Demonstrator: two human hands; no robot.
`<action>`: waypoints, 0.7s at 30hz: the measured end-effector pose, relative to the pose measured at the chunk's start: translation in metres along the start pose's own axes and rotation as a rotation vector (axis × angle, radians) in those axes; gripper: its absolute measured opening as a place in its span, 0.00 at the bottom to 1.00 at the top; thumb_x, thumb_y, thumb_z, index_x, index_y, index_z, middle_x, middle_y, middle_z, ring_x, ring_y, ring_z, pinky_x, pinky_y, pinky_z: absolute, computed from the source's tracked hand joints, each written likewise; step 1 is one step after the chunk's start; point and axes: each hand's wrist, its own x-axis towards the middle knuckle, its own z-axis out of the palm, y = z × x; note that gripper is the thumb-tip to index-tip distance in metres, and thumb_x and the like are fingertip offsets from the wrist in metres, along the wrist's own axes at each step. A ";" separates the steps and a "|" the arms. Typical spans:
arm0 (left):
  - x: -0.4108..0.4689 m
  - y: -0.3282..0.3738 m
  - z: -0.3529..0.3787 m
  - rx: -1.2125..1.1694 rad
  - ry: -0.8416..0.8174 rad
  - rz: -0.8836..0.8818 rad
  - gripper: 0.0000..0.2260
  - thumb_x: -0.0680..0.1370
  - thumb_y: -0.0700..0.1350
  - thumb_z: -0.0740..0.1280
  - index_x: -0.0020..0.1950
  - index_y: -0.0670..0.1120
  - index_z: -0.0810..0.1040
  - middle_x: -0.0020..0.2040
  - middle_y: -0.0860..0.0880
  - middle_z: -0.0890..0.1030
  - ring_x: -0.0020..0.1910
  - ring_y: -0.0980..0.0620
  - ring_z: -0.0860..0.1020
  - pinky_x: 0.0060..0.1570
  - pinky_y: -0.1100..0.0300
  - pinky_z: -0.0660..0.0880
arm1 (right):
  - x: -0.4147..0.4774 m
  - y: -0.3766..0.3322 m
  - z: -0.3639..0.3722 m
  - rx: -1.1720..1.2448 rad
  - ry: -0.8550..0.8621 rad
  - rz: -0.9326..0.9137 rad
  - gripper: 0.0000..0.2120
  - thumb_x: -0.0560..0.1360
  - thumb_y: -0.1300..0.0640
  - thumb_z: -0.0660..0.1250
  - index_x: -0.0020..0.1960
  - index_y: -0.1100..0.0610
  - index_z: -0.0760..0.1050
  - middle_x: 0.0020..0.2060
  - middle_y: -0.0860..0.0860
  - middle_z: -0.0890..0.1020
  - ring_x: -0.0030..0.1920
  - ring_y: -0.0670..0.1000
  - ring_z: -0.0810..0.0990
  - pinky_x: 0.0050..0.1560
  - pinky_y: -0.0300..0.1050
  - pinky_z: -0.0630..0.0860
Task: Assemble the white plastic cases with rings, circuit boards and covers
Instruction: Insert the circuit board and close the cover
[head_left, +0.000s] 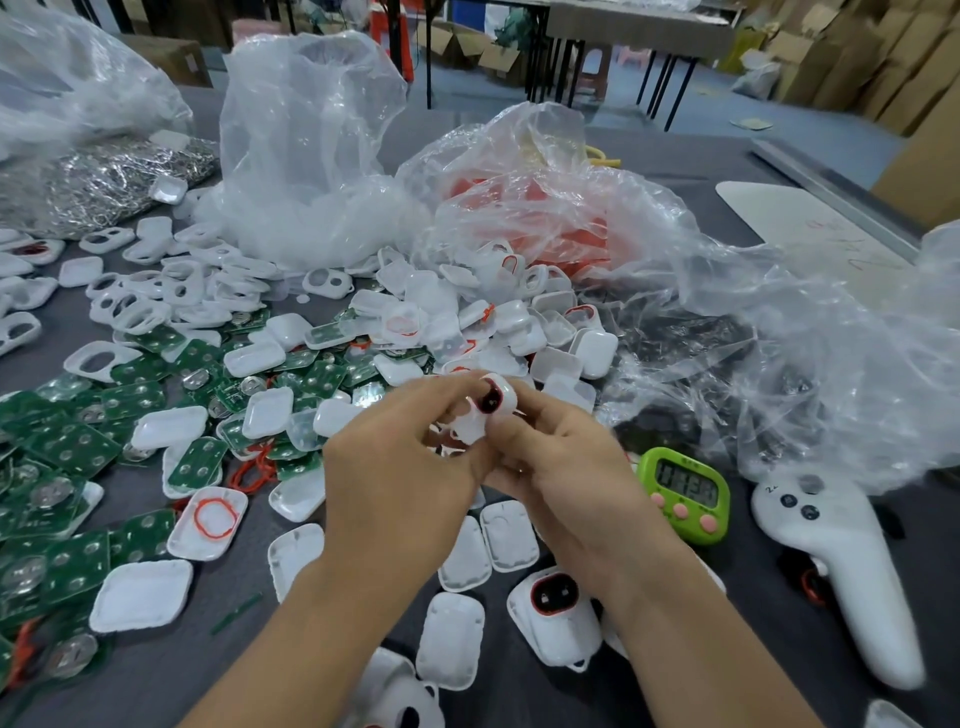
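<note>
Two grips meet at centre frame around one white case (491, 410). Left grip (395, 467) pinches the case's left side with curled fingertips. Right grip (566, 478) holds its right and lower edge, fingers curled against it. Case is raised above the grey worktop (156, 675), long axis near upright, top leaning slightly right, dark red-rimmed window facing the camera.

Lower centre: another assembled case (553, 608) lies flat on the worktop, window up. Left of frame: green circuit boards (78, 441) heaped among loose white shells (171, 426). Right of the grips: green timer (683, 493), then white controller (841, 571). Clear plastic bags (311, 156) across the upper frame.
</note>
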 end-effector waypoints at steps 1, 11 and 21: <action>0.002 -0.001 -0.001 -0.083 -0.051 -0.055 0.21 0.65 0.43 0.78 0.54 0.62 0.83 0.45 0.62 0.82 0.46 0.59 0.81 0.42 0.71 0.76 | 0.001 -0.001 -0.001 -0.004 -0.007 0.000 0.13 0.84 0.65 0.61 0.65 0.61 0.79 0.58 0.61 0.85 0.61 0.59 0.84 0.63 0.57 0.80; 0.017 -0.005 -0.009 -0.499 -0.226 -0.465 0.13 0.68 0.37 0.80 0.50 0.50 0.89 0.39 0.46 0.86 0.41 0.49 0.84 0.47 0.53 0.80 | -0.005 -0.012 -0.016 -0.435 0.122 -0.308 0.10 0.76 0.65 0.73 0.51 0.52 0.88 0.44 0.49 0.89 0.46 0.50 0.88 0.48 0.43 0.84; 0.012 -0.001 -0.010 -0.416 -0.118 -0.158 0.14 0.67 0.41 0.80 0.50 0.53 0.88 0.51 0.55 0.87 0.54 0.52 0.85 0.50 0.56 0.82 | -0.014 -0.012 -0.010 -0.664 0.366 -0.601 0.14 0.69 0.64 0.80 0.48 0.46 0.88 0.41 0.37 0.87 0.44 0.39 0.86 0.49 0.34 0.81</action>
